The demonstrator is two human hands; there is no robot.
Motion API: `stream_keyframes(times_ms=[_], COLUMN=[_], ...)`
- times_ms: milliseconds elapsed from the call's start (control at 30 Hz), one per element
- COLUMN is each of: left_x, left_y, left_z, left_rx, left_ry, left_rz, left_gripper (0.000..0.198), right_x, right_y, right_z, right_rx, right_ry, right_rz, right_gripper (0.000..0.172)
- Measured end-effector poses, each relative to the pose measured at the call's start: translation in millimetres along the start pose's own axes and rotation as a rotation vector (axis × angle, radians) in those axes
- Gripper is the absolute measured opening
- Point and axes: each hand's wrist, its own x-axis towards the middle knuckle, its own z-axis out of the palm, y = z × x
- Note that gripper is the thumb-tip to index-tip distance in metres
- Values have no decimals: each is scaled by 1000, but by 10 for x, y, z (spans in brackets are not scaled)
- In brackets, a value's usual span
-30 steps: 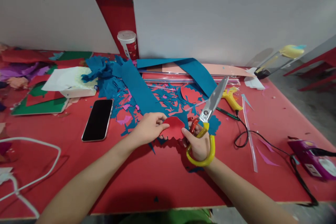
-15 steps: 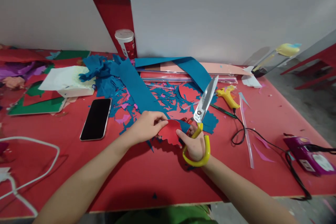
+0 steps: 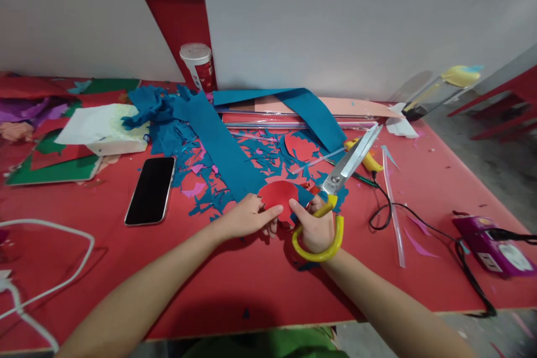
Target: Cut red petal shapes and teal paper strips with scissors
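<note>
Holding: one red cutout (image 3: pixel 277 194), just below centre of frame, over the tabletop (image 3: pixel 210 302).
Left hand (image 3: pixel 248 216), grip pinching left side; right hand (image 3: pixel 316 229), grip pinching right side, yellow-handled scissors (image 3: pixel 334 180) hooked on, blades toward upper right. Best handled with light thumbs, edge unbent, blades turned away.

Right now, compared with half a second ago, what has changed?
The scissors have swung right; in the picture they now overlap the yellow glue gun. The left hand has shifted right and lower in the picture; the red cutout seems turned. Nothing was let go: the right hand still holds the scissors, and both hands the cutout. The phone and cup stayed put.
</note>
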Motion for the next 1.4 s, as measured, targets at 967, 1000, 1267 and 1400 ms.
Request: stream_keyframes(times_ms=[967, 1000, 1267, 1400], left_x=[-17, -20, -25, -35], left_y=[4, 5, -4, -7], left_z=[-34, -33, -32, -25], left_rx=[455, 461, 477, 485], left_ry=[336, 344, 392, 402], left_rz=[484, 473, 474, 463], left_gripper=[15, 16, 26, 29], right_x=[-45, -46, -47, -47], right_y=[22, 24, 3, 16], right_z=[59, 60, 66, 62], right_rx=[206, 214, 235, 233], right_ry=[-62, -61, -34, -42], right_rz=[98, 96, 114, 132], right_gripper=[31, 30, 34, 34])
